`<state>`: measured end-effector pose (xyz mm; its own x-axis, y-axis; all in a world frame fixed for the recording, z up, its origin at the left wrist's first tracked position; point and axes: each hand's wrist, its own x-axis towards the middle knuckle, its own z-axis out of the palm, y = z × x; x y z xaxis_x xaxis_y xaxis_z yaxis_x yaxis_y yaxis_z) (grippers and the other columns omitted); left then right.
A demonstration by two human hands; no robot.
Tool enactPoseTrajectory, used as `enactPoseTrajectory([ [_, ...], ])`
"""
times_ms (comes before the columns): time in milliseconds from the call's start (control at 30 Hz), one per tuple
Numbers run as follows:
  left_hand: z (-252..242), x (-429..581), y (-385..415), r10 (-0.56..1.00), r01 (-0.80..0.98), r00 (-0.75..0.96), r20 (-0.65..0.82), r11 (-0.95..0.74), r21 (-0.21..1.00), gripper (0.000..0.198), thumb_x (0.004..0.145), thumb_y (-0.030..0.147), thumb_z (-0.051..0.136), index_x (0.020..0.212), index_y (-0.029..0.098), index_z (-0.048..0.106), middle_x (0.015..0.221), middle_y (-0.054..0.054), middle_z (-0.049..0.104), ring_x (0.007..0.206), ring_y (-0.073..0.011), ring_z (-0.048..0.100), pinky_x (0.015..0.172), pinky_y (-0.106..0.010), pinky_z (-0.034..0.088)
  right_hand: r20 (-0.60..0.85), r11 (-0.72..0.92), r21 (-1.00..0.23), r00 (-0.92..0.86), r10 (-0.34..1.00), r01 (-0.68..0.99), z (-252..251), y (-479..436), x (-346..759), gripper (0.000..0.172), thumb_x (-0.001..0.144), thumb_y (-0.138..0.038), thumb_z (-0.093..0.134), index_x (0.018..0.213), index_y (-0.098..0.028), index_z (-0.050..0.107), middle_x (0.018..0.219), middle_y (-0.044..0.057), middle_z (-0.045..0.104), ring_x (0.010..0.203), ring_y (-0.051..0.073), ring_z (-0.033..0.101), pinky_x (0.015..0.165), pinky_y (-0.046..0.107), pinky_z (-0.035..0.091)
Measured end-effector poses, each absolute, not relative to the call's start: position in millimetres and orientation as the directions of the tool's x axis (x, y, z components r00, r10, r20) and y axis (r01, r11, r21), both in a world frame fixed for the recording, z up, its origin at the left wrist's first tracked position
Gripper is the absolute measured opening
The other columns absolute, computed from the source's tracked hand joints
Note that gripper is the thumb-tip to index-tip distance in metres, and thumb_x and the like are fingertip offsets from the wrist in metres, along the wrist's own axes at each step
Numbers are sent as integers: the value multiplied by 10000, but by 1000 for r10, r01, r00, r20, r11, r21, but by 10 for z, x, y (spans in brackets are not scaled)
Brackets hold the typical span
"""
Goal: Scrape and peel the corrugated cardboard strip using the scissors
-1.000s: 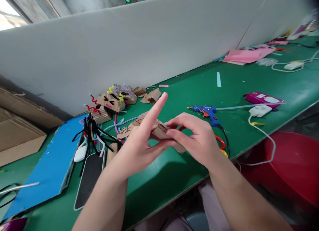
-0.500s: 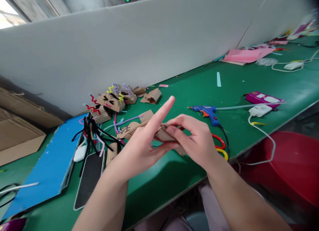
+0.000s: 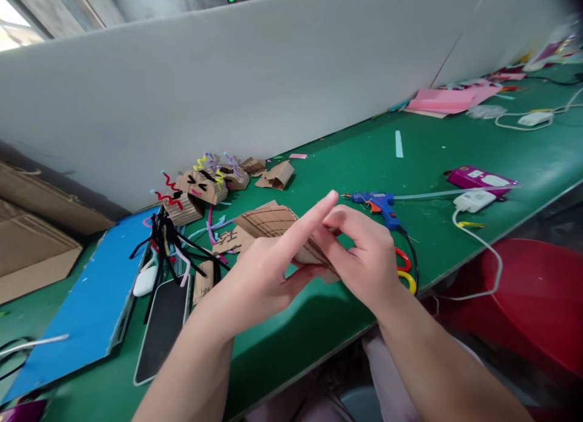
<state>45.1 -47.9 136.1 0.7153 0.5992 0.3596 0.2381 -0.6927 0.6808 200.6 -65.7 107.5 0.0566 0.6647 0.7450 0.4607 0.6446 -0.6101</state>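
A piece of brown cardboard [image 3: 272,218] with dark lines across it is held above the table between my two hands. My left hand [image 3: 268,270] grips it from the left, index finger stretched along it and thumb underneath. From the right, my right hand [image 3: 364,252] pinches its edge between thumb and bent fingers. The part between my palms is hidden. Beneath lies a flat cardboard scrap [image 3: 228,241] with dark writing. Scissors with red and yellow handles [image 3: 407,280] lie partly behind my right hand.
A blue glue gun [image 3: 376,202] lies right of my hands, its cord running toward the table edge. Cardboard caterpillar pieces [image 3: 204,188] with pipe-cleaner antennae stand by the white partition [image 3: 218,94]. At left are black pipe cleaners [image 3: 164,237], a phone [image 3: 164,331] and a blue board [image 3: 86,300].
The cardboard in my hands has tilted up, showing a wider lined face toward the left. My left index finger has lowered and moved right, closer to my right hand.
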Motion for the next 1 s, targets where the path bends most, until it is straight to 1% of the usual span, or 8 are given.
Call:
enactPoseTrajectory([
  [133, 1384, 434, -454, 660, 201, 645, 385, -632, 748, 740, 816, 194, 585, 1425, 349, 195, 855, -19, 677, 725, -162, 646, 707, -303, 570, 692, 611, -681, 82, 717, 404, 1087, -663, 2019, 173, 880, -284, 476, 770, -209, 586, 716, 6, 622, 670, 120, 569, 611, 254, 443],
  [300, 1402, 403, -422, 691, 133, 579, 433, -603, 786, 752, 792, 262, 630, 1410, 376, 218, 920, -19, 652, 705, -168, 650, 645, -313, 581, 729, 661, -632, 22, 684, 406, 1084, -634, 2030, 120, 804, -308, 593, 794, -189, 609, 747, 30, 642, 709, 144, 580, 643, 272, 461],
  [433, 1380, 369, -377, 699, 92, 582, 416, -565, 820, 803, 752, 276, 677, 1400, 404, 220, 1057, -35, 618, 816, -225, 660, 628, -354, 585, 684, 624, -670, 7, 730, 403, 1052, -593, 2076, 165, 846, -290, 535, 733, -198, 611, 714, 7, 632, 671, 119, 571, 630, 255, 451],
  [533, 1374, 348, -337, 717, 58, 574, 397, -519, 853, 853, 735, 280, 697, 1406, 408, 187, 1094, -45, 611, 885, -262, 655, 619, -367, 582, 639, 590, -741, 69, 766, 320, 1041, -579, 2127, 244, 880, -340, 480, 738, -201, 621, 707, 6, 631, 664, 117, 579, 626, 258, 459],
  [667, 1408, 348, -331, 736, 25, 518, 435, -521, 853, 842, 735, 195, 695, 1396, 408, 218, 1145, -25, 612, 729, -171, 673, 539, -267, 574, 684, 657, -707, 18, 729, 263, 1053, -583, 2154, 291, 822, -480, 528, 803, -206, 627, 779, 29, 644, 738, 150, 594, 665, 289, 483],
  [767, 1433, 354, -355, 744, 8, 480, 465, -534, 845, 830, 735, 125, 683, 1390, 396, 251, 1042, 9, 665, 644, -120, 662, 518, -210, 571, 732, 702, -624, -56, 679, 345, 1054, -580, 2138, 246, 738, -412, 662, 860, -201, 624, 839, 34, 647, 811, 163, 583, 733, 308, 479],
  [867, 1435, 347, -370, 743, 21, 478, 469, -544, 839, 845, 730, 124, 689, 1398, 382, 240, 934, 18, 691, 646, -140, 671, 520, -228, 583, 689, 675, -666, -84, 720, 318, 1051, -576, 2122, 162, 774, -316, 642, 881, -195, 624, 850, 23, 643, 807, 144, 580, 742, 295, 476],
  [1000, 1426, 330, -378, 737, 39, 484, 472, -556, 830, 825, 741, 151, 688, 1394, 388, 242, 996, -4, 685, 719, -185, 683, 513, -269, 586, 601, 609, -774, -101, 793, 175, 1075, -580, 2122, 115, 804, -308, 606, 835, -201, 635, 820, 4, 642, 770, 121, 588, 703, 262, 478],
])
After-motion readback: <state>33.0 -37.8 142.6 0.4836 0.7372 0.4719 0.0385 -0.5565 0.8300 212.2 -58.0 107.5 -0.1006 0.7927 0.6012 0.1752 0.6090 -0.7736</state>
